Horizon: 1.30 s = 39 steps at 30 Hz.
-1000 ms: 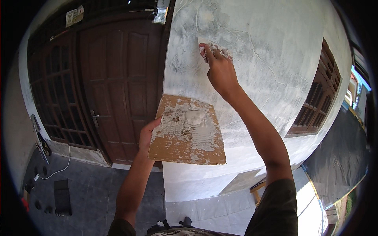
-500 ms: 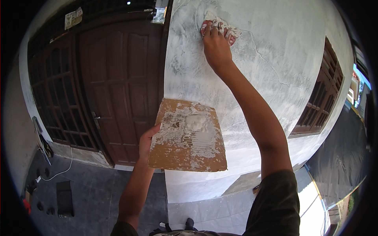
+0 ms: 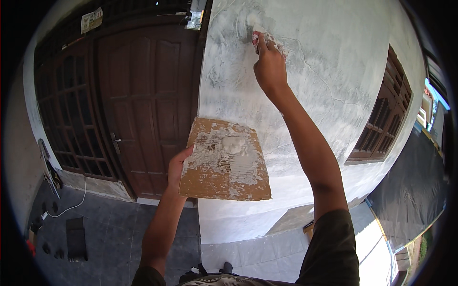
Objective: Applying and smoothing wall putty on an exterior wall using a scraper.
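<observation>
One patchy wall is filling the middle and right, a brown door is standing to its left, and a window is sitting toward its right side. In front of the wall, cardboard smeared with putty is resting in the left hand, which is gripping its left edge. Higher up, the right hand is gripping a red scraper at the wall
</observation>
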Motion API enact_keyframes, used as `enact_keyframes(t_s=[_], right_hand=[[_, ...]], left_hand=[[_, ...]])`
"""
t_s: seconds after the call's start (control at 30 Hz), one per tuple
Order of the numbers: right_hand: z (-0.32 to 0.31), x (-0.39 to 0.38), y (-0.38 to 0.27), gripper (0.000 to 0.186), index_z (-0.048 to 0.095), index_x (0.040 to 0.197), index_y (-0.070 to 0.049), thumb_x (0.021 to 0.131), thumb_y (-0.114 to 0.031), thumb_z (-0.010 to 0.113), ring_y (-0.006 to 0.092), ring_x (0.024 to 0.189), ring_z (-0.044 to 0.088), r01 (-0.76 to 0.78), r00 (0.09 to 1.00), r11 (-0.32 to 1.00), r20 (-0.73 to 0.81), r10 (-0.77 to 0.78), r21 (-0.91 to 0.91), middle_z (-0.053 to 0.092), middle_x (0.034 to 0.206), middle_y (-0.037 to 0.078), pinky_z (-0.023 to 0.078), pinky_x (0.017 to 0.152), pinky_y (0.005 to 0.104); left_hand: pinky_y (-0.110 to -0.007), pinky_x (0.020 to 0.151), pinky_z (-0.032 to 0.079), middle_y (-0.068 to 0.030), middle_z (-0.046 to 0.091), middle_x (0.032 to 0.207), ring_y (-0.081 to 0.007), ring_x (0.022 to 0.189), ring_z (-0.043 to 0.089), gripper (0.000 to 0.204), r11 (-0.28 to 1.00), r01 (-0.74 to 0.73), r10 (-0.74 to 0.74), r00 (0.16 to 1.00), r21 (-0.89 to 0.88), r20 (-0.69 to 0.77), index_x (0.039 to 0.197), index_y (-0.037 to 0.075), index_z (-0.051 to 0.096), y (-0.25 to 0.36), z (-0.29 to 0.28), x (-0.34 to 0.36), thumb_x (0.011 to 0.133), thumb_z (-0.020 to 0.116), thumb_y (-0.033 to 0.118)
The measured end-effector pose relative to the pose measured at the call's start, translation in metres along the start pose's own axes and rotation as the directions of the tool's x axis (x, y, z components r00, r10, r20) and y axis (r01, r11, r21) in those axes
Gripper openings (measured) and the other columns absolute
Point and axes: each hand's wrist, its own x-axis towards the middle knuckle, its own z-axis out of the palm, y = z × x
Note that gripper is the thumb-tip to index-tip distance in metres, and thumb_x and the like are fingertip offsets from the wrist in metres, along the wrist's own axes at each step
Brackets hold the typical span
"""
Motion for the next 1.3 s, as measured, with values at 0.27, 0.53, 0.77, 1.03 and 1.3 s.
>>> enact_keyframes(t_s=[0.27,0.53,0.77,1.03,1.3], right_hand=[[0.074,0.053,0.012,0.046,0.043,0.119,0.014,0.075,0.003,0.049,0.0364,0.083,0.061,-0.051,0.998,0.992,-0.036,0.047,-0.117,0.055,0.100,0.026,0.049,0.072,0.0435],[0.063,-0.028,-0.057,0.049,0.042,0.122,0.013,0.075,0.000,0.051,0.0330,0.093,0.059,0.052,0.994,0.962,0.109,-0.023,-0.267,0.052,0.109,0.025,0.046,0.083,0.0468],[0.022,-0.063,-0.067,0.047,0.044,0.122,0.010,0.075,0.001,0.050,0.0329,0.091,0.060,0.164,0.985,0.986,0.065,-0.163,-0.024,0.054,0.109,0.027,0.043,0.089,0.0452],[0.056,0.044,-0.024,0.047,0.045,0.120,0.011,0.075,-0.002,0.054,0.0323,0.090,0.060,0.072,0.996,0.976,-0.034,-0.081,-0.207,0.054,0.108,0.025,0.042,0.089,0.0482],[0.065,-0.028,-0.034,0.049,0.041,0.123,0.012,0.076,0.002,0.049,0.0340,0.091,0.060,0.168,0.986,0.967,0.046,-0.162,-0.192,0.051,0.111,0.028,0.039,0.093,0.0483]], left_hand=[[-0.041,0.088,0.046,-0.0168,0.058,0.112,-0.0287,0.100,0.058,0.037,0.997,0.031,-0.030,0.999,-0.064,0.020,0.118,-0.002,0.050,0.000,-0.006,0.043,0.089,0.046,0.022],[-0.041,0.088,0.046,-0.0166,0.058,0.112,-0.0282,0.099,0.059,0.037,0.999,-0.017,0.016,0.999,-0.033,-0.035,0.117,-0.003,0.050,-0.003,-0.040,-0.004,0.089,0.046,0.021],[-0.040,0.086,0.047,-0.0162,0.060,0.109,-0.0271,0.096,0.060,0.037,0.999,-0.038,0.038,0.998,0.015,-0.059,0.116,-0.003,0.051,0.001,-0.029,-0.022,0.089,0.045,0.021],[-0.040,0.086,0.047,-0.0160,0.060,0.110,-0.0275,0.097,0.060,0.036,0.998,-0.003,-0.001,0.998,-0.056,-0.057,0.116,-0.003,0.051,-0.010,-0.022,-0.006,0.090,0.045,0.021],[-0.041,0.086,0.047,-0.0158,0.059,0.110,-0.0277,0.097,0.060,0.036,0.999,-0.042,0.040,0.992,-0.016,-0.116,0.117,-0.002,0.050,-0.004,-0.032,-0.004,0.090,0.045,0.021]])
